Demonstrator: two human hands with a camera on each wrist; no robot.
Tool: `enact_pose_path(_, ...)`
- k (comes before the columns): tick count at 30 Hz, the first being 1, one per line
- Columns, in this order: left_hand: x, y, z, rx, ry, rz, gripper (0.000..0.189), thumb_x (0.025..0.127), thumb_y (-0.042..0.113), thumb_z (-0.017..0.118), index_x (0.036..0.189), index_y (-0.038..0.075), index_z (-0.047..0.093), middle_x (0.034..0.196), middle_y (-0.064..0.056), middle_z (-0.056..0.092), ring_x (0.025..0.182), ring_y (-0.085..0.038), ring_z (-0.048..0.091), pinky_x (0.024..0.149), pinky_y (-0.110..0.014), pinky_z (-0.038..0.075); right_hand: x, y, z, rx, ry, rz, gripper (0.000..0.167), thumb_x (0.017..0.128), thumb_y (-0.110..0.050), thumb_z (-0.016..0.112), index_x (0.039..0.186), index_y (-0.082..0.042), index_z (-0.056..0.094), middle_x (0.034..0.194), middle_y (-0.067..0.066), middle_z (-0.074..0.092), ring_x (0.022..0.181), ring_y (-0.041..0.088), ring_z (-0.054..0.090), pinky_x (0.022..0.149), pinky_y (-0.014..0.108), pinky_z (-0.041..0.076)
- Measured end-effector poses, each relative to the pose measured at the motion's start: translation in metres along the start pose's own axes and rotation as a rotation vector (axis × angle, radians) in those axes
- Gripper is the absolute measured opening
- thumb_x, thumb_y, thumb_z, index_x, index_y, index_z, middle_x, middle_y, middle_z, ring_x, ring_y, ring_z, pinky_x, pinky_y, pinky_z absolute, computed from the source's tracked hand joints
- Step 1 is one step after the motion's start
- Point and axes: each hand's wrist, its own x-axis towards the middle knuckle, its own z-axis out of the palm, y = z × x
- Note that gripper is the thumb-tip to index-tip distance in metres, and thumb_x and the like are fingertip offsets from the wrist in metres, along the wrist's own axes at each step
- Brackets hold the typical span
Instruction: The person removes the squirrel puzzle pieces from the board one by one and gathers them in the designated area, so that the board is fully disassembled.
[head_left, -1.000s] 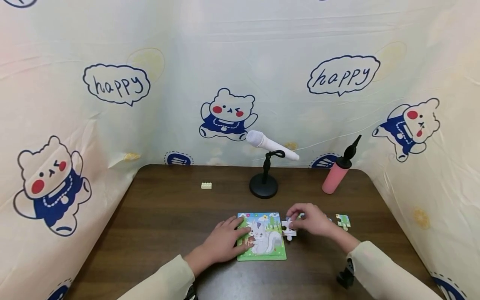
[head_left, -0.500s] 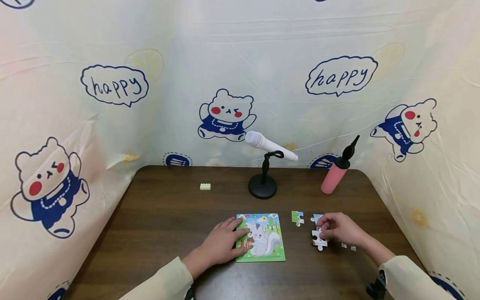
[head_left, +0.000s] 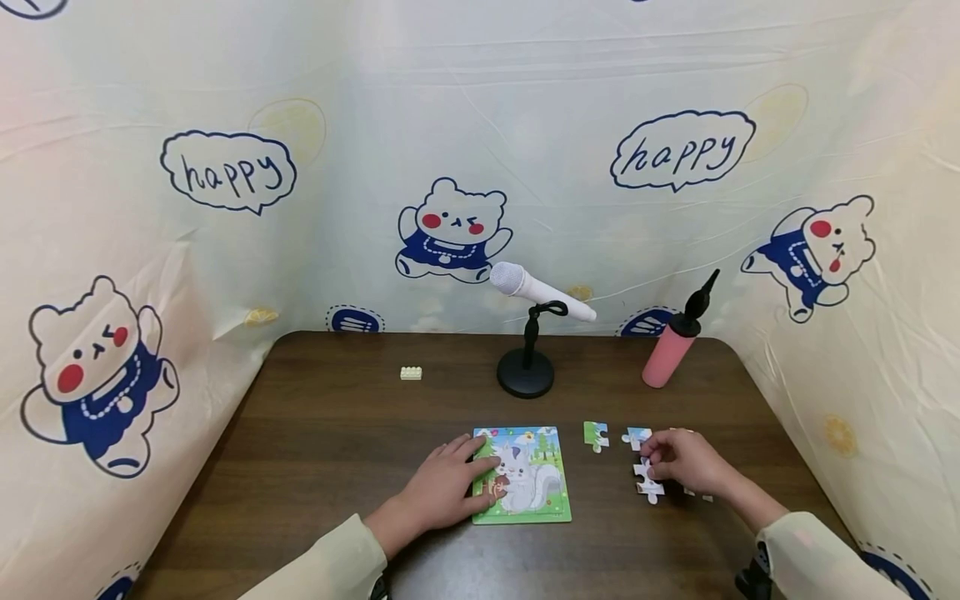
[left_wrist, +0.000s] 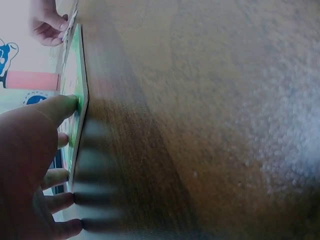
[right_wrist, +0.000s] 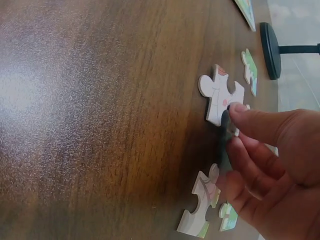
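Note:
A jigsaw board with a squirrel picture (head_left: 531, 483) lies flat near the middle of the table. My left hand (head_left: 442, 487) rests on its left side with fingers spread; the left wrist view shows fingertips on the board and at its edge. To the right, my right hand (head_left: 690, 460) pinches a white puzzle piece (right_wrist: 220, 95) between thumb and fingers, low over the table. Close by that hand lie a blue-and-white piece (head_left: 636, 437) and a green piece (head_left: 596, 435). In the right wrist view another whitish piece (right_wrist: 197, 207) lies below, partly hidden by the fingers.
Behind the board stands a white microphone (head_left: 543, 292) on a black round-based stand (head_left: 526, 372). A pink hand pump (head_left: 669, 357) with a black nozzle stands at the back right. One small cream toy brick (head_left: 411, 373) lies at the back left. A printed cloth hangs behind the table.
My right hand has carried the white piece from beside the board to the right, and slightly farther right in the last half second. The left hand stays on the board.

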Motion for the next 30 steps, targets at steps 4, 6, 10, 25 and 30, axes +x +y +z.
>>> enact_pose_path(4,0.0,-0.001,0.001,-0.003,0.001,0.012,0.057,0.1,0.06,0.054,0.148,0.031,0.057,0.162,-0.008,0.041,0.149,-0.036,0.039,0.112,-0.06,0.04,-0.001,-0.001,0.001,-0.014,-0.001,0.004,0.018,0.086,-0.006,0.081,0.102,-0.007,0.073,0.084,-0.002,0.064,0.076,0.011,0.056,0.068,0.025,0.049)
enact_pose_path(6,0.0,-0.002,0.002,-0.004,0.0,0.019,0.056,0.1,0.06,0.054,0.149,0.031,0.057,0.163,-0.008,0.041,0.149,-0.036,0.039,0.112,-0.061,0.04,-0.001,-0.001,0.002,-0.021,0.0,-0.01,0.018,0.086,-0.006,0.081,0.102,-0.006,0.073,0.083,-0.002,0.065,0.075,0.009,0.056,0.067,0.024,0.049)
enact_pose_path(10,0.0,-0.002,0.002,0.001,0.002,0.032,0.056,0.101,0.059,0.054,0.149,0.03,0.057,0.163,-0.009,0.04,0.149,-0.036,0.039,0.112,-0.06,0.04,-0.003,-0.002,0.004,-0.04,0.013,-0.048,0.016,0.086,-0.004,0.08,0.1,-0.004,0.073,0.081,-0.003,0.066,0.072,0.005,0.056,0.066,0.024,0.049)
enact_pose_path(25,-0.002,-0.006,0.001,-0.013,0.019,0.03,0.058,0.1,0.06,0.055,0.149,0.028,0.057,0.16,-0.01,0.043,0.147,-0.033,0.043,0.113,-0.058,0.04,0.003,-0.021,-0.006,-0.075,-0.011,-0.065,0.017,0.09,-0.007,0.077,0.106,-0.005,0.072,0.084,-0.004,0.063,0.074,0.008,0.055,0.065,0.024,0.049)
enact_pose_path(30,0.0,-0.012,-0.004,-0.025,0.058,0.007,0.066,0.097,0.06,0.06,0.15,0.021,0.055,0.159,-0.013,0.045,0.144,-0.034,0.046,0.113,-0.057,0.039,0.02,-0.052,-0.005,-0.08,0.028,-0.125,0.022,0.09,-0.014,0.079,0.109,-0.005,0.073,0.087,-0.004,0.065,0.078,0.01,0.058,0.068,0.025,0.051)
